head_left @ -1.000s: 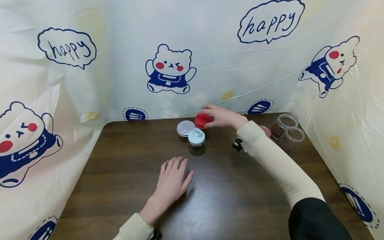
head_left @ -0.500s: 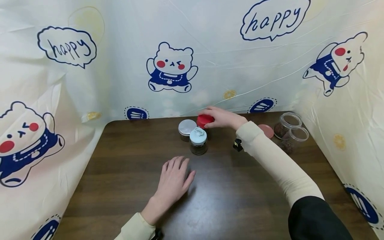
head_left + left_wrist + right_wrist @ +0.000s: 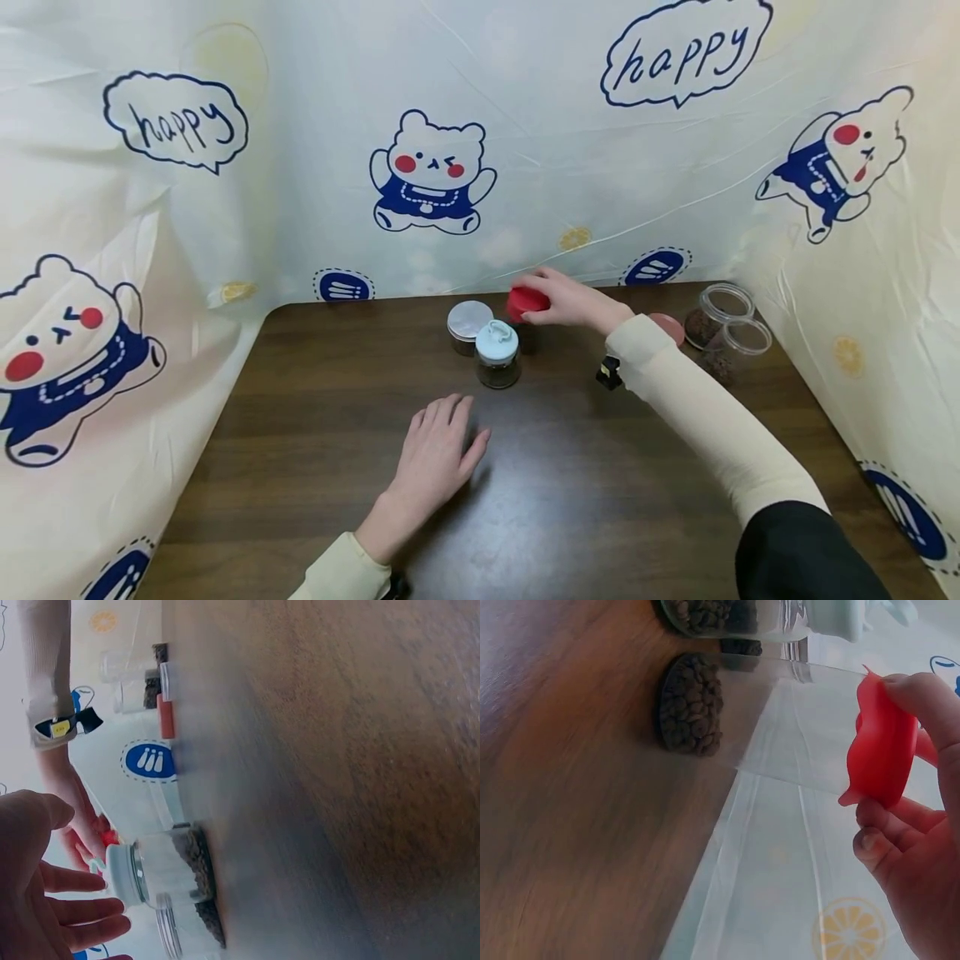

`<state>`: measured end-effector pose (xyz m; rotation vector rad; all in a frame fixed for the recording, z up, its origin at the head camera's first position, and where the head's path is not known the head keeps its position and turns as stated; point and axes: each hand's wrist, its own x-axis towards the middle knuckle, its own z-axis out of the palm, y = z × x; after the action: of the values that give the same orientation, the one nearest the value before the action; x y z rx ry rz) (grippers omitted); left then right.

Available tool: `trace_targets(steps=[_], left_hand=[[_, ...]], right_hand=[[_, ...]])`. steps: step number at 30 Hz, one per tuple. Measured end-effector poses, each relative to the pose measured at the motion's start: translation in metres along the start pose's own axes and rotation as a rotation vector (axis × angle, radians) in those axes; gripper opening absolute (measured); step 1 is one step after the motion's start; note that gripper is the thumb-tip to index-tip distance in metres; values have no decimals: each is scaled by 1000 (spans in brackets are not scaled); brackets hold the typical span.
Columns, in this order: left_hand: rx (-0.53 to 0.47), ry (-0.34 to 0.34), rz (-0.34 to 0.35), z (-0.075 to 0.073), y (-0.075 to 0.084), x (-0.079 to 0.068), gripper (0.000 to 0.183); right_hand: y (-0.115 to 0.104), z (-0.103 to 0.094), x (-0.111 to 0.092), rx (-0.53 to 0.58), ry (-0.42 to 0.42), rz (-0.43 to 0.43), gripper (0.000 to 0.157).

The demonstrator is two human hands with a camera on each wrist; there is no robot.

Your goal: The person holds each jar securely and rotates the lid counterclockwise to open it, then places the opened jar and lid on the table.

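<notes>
My right hand (image 3: 567, 302) grips the red wavy-edged lid (image 3: 885, 746) of a tall clear jar (image 3: 780, 727) with dark brown pellets in its bottom. In the right wrist view thumb and fingers hold the lid from opposite sides, and it sits over the jar's mouth. Just left of it are a glass jar with a light blue looped lid (image 3: 497, 350) and a jar with a silver lid (image 3: 467, 323). Nearer the front, my left hand (image 3: 433, 454) holds nothing, low over the brown table (image 3: 322, 442), its fingers spread and relaxed.
Two clear jars (image 3: 723, 307) with dark contents stand at the table's back right, close to a flat pink lid (image 3: 667, 328). A printed cloth (image 3: 525, 183) hangs behind the table and along both sides.
My right hand has shifted to the right with the red-lidded jar, widening the space between it and the silver-lidded and blue-lidded jars. The left hand has barely moved.
</notes>
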<state>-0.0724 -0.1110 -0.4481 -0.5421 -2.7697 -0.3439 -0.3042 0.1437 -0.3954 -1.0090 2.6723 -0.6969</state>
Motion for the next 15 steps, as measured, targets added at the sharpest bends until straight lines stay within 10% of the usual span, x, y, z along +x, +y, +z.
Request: trace_targets(steps=[15], left_hand=[[-1, 36, -25, -3, -1, -2, 55]], right_hand=[[-10, -15, -75, -63, 113, -73, 56]])
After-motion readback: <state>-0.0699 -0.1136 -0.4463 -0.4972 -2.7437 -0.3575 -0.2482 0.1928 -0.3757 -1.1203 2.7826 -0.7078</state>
